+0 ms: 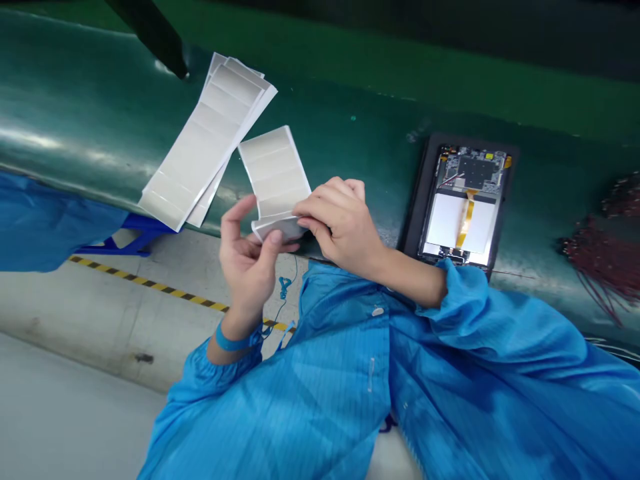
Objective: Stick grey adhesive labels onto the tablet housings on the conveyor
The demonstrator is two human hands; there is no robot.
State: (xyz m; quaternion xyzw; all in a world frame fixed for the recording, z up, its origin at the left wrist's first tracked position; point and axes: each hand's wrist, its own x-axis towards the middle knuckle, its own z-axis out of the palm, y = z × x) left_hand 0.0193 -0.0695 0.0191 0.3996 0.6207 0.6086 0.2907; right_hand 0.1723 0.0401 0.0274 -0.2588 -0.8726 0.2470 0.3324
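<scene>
My left hand (pixel 250 260) holds the near end of a strip of adhesive labels (pixel 275 171), its thumb pressed on the bent-over edge. At that same end, the fingertips of my right hand (pixel 343 223) pinch the strip's right corner. The rest of the strip lies away from me toward the bench, showing several beige pieces on white backing. Beyond it to the left is a stack of similar label sheets (pixel 210 133). An opened tablet (pixel 465 200) with its circuit board and a yellow ribbon cable showing sits in a black frame to the right of my right hand.
The green bench (pixel 360 153) runs across the view. Dark red wires (pixel 605 260) are bundled at its right side. A dark bar (pixel 153 37) reaches in at the upper left. Below the bench edge are a blue stool (pixel 135 237) and a thin blue cord (pixel 284 288).
</scene>
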